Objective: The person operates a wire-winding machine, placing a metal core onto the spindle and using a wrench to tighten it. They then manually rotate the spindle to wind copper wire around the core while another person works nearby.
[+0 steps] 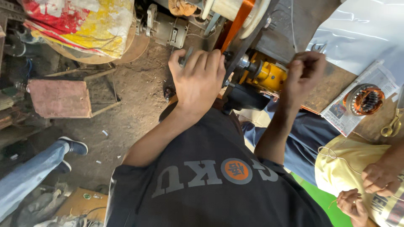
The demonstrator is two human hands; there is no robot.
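The left hand (pixel 198 80) curls its fingers over the edge of a dark metal winding machine plate (pixel 244 46), beside an orange strap (pixel 235 25). The right hand (pixel 303 71), fingers pinched together, hovers over a yellow metal fitting (pixel 269 75); what it pinches cannot be told.

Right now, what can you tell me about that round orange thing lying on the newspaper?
The round coil part looks like a motor stator: a grey metal ring packed with shiny orange-copper wire windings around an open middle. It lies flat on a sheet of newspaper on the wooden bench, to the right of the right hand. No hand touches it.
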